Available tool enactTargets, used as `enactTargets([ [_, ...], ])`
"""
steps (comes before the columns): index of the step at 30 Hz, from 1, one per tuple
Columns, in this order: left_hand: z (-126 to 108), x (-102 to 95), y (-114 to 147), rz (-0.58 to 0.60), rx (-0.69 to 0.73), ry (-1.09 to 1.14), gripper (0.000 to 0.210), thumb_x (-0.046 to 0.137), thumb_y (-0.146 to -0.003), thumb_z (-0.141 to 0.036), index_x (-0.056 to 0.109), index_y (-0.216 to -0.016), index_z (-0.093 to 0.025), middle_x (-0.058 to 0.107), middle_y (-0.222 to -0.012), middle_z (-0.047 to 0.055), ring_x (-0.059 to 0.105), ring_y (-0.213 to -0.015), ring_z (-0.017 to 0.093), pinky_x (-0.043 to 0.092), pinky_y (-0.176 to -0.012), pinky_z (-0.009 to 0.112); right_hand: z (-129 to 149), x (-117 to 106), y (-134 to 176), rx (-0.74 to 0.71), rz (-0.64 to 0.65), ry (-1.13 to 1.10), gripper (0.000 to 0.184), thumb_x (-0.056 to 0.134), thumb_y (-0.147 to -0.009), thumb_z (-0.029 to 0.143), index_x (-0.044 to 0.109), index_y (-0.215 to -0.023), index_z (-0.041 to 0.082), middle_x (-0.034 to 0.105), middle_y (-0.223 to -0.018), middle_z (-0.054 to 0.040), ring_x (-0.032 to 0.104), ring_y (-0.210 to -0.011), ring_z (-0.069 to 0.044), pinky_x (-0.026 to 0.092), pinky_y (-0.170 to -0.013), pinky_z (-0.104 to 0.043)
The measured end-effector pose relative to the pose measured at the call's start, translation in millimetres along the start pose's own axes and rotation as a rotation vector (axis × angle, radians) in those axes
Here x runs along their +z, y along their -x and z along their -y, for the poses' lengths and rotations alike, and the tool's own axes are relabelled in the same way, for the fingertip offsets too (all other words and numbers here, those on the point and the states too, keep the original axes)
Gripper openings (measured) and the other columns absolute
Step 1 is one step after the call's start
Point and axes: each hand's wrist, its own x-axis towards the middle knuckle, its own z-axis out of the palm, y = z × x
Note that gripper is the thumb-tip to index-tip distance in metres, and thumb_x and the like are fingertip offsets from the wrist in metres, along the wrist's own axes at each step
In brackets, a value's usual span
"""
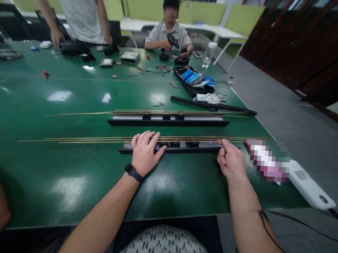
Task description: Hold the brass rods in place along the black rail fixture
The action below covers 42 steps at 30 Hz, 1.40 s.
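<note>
In the head view, my left hand (pixel 145 151) lies palm down across a black rail (pixel 170 151), fingers stretched over several long thin golden rods (pixel 88 140). These rods run along the rail and stick out past both of its ends. At the rail's right end is my right hand (pixel 232 159), its fingers curled and thumb and forefinger pinched by the rods. What sits in that pinch is too small to make out. Parallel to this rail, farther away, lies a second black rail (pixel 169 122) with more golden rods (pixel 85 113) along it.
Behind the rails lie a long black bar (pixel 213 105), white gloves (pixel 209 98) and a black tray (pixel 193 90) with blue packets. To my right is a white device (pixel 311 185) with a cable. Across the green table (pixel 75 201), a person holds a power drill (pixel 172 41); another stands left.
</note>
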Motion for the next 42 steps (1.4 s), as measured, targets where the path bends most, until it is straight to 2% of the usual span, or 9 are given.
enactTargets([
  [6,0,0.6,0,-0.007,-0.001,-0.002,0.046,0.065,-0.097,-0.048,0.066,-0.135,-0.023,0.070,-0.134,0.012,0.057,-0.135,0.032,0.030,-0.118,0.052,1,-7,-5,-0.025,-0.085,-0.034,0.027,0.084,-0.078,0.038,0.072,-0.085,0.016,0.051,-0.047,0.0066,0.034,-0.028,-0.005,0.022,-0.025,-0.017],
  [16,1,1.6,0,-0.003,-0.006,0.023,0.046,0.065,-0.097,-0.047,0.066,-0.136,-0.024,0.069,-0.134,0.013,0.058,-0.132,0.032,0.031,-0.117,0.053,0,-1,1,0.008,0.045,0.022,0.032,0.086,-0.076,0.041,0.074,-0.087,0.014,0.050,-0.045,0.0068,0.032,-0.027,-0.005,0.022,-0.025,-0.016],
  [21,1,1.5,0,0.001,0.005,0.027,0.046,0.064,-0.097,-0.047,0.065,-0.137,-0.022,0.069,-0.135,0.013,0.058,-0.132,0.031,0.033,-0.117,0.051,1,-2,-1,-0.016,-0.012,0.010,0.030,0.086,-0.077,0.040,0.072,-0.085,0.015,0.050,-0.046,0.0070,0.033,-0.027,-0.005,0.022,-0.024,-0.016],
  [27,1,0.8,0,0.001,-0.011,0.013,0.046,0.064,-0.097,-0.049,0.066,-0.136,-0.025,0.069,-0.135,0.012,0.056,-0.136,0.032,0.031,-0.118,0.052,4,-6,-3,-0.031,-0.104,-0.011,0.026,0.082,-0.081,0.040,0.068,-0.082,0.019,0.051,-0.048,0.0076,0.034,-0.029,-0.005,0.023,-0.025,-0.016],
  [32,1,0.9,0,0.008,-0.012,0.031,0.046,0.064,-0.097,-0.047,0.066,-0.137,-0.024,0.069,-0.135,0.013,0.056,-0.134,0.032,0.032,-0.118,0.052,3,-9,-5,-0.023,-0.118,-0.018,0.028,0.082,-0.081,0.040,0.064,-0.079,0.020,0.052,-0.049,0.0070,0.035,-0.029,-0.006,0.022,-0.025,-0.017],
  [36,1,-0.1,0,0.014,-0.010,0.029,0.047,0.064,-0.097,-0.047,0.065,-0.137,-0.024,0.069,-0.136,0.013,0.057,-0.134,0.032,0.032,-0.118,0.052,0,-8,-4,-0.041,-0.069,0.004,0.030,0.085,-0.079,0.042,0.068,-0.084,0.018,0.051,-0.047,0.0071,0.034,-0.028,-0.005,0.022,-0.026,-0.017],
  [42,0,-0.9,-1,0.015,-0.007,0.015,0.046,0.064,-0.097,-0.048,0.066,-0.136,-0.022,0.069,-0.135,0.013,0.057,-0.133,0.032,0.032,-0.118,0.052,-4,1,3,0.053,0.157,0.050,0.037,0.089,-0.075,0.047,0.070,-0.086,0.016,0.050,-0.045,0.0071,0.031,-0.026,-0.004,0.021,-0.026,-0.015],
])
